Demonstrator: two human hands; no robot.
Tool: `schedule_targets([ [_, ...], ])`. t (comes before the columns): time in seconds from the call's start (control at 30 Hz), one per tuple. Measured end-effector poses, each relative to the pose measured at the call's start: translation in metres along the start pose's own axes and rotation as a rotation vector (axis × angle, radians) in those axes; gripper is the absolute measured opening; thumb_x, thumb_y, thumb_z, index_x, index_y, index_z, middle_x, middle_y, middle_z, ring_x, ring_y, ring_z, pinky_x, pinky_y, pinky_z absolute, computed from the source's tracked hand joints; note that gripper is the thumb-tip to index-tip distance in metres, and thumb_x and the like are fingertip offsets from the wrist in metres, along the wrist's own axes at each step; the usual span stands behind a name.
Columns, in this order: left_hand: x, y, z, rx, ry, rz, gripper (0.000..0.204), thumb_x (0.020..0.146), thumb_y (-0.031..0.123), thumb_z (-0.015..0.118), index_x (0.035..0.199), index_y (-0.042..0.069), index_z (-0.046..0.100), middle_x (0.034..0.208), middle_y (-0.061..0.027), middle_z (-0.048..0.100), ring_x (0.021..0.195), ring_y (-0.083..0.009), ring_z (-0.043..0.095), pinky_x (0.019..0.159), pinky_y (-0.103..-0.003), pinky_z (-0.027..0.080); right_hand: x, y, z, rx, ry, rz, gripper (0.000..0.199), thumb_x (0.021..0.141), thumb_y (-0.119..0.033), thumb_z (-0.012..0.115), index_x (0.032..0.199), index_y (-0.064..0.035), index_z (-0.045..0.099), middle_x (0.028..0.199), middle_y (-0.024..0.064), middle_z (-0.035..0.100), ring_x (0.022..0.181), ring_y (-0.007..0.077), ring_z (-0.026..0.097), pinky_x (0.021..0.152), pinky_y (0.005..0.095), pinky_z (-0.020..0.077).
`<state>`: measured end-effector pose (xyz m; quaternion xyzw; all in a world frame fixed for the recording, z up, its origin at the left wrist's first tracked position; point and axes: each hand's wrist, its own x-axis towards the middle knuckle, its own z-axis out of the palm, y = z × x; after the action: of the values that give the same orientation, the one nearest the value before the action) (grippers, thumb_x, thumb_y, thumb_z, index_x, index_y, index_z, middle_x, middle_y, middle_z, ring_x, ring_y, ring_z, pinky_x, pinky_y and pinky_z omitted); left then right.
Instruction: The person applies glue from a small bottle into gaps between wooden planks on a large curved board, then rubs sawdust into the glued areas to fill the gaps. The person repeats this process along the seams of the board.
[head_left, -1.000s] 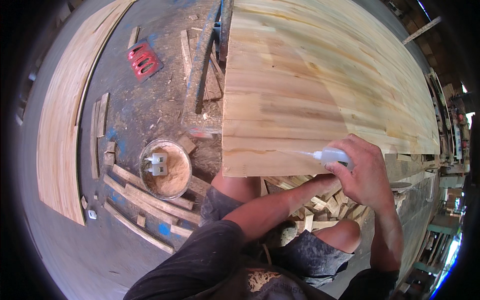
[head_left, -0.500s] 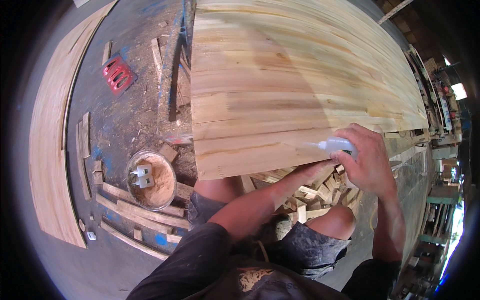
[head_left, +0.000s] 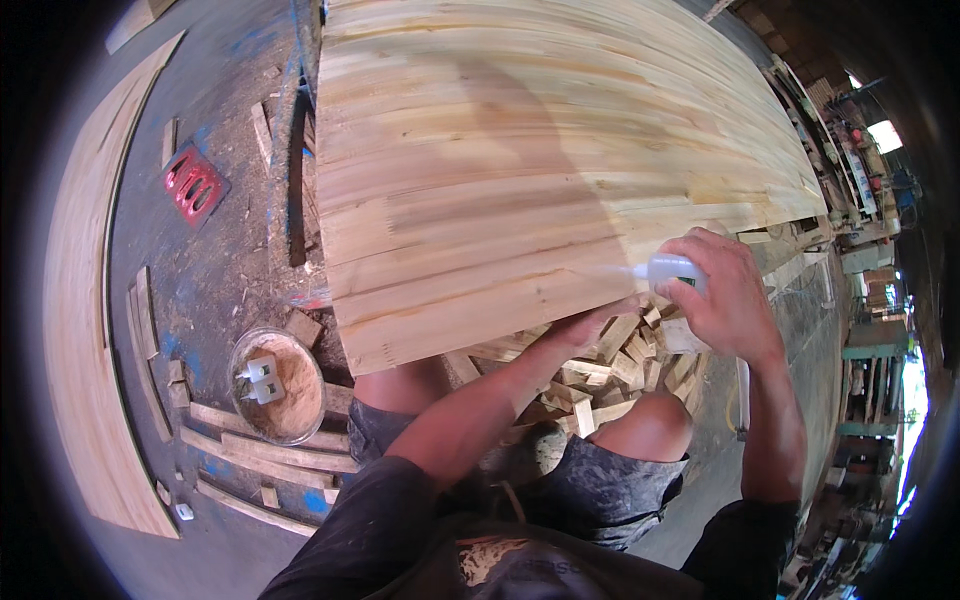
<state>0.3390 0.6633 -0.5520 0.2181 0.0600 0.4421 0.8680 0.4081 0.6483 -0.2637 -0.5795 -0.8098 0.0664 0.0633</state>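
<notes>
A small white plastic squeeze bottle (head_left: 672, 268) is gripped in the closed right hand (head_left: 725, 295), its nozzle aimed left at the near edge of the broad pale panel of glued wooden strips (head_left: 520, 170). The left hand (head_left: 590, 325) is tucked under that edge just beside the nozzle; its grip cannot be told. By judgement, the nozzle is best kept close against the edge and squeezed gently, the panel steadied from below, above the heap of short offcut wood blocks (head_left: 600, 375).
</notes>
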Motion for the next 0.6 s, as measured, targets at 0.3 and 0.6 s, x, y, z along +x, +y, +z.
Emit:
schedule_targets([
  [0.3,-0.003,0.004,0.002,0.073,0.014,0.001,0.042,0.105,0.009,0.073,0.144,0.003,0.06,0.14,-0.0113,0.065,0.131,-0.0237,0.065,0.121,-0.042,0.052,-0.011,0.025,-0.009,-0.014,-0.022,0.081,0.028,0.087,-0.017,0.077,0.11,-0.0013,0.074,0.102,0.0173,0.072,0.102,0.0403,0.069,0.096,0.0476,0.0508],
  [0.6,-0.005,0.008,0.006,0.222,0.06,-0.135,0.054,0.105,0.027,0.075,0.151,0.004,0.058,0.144,-0.0102,0.064,0.138,-0.0246,0.06,0.121,-0.046,0.047,-0.023,0.05,-0.012,-0.018,0.026,0.173,0.029,0.085,-0.017,0.079,0.108,0.0002,0.076,0.104,0.0191,0.074,0.103,0.0408,0.07,0.098,0.0478,0.0527],
])
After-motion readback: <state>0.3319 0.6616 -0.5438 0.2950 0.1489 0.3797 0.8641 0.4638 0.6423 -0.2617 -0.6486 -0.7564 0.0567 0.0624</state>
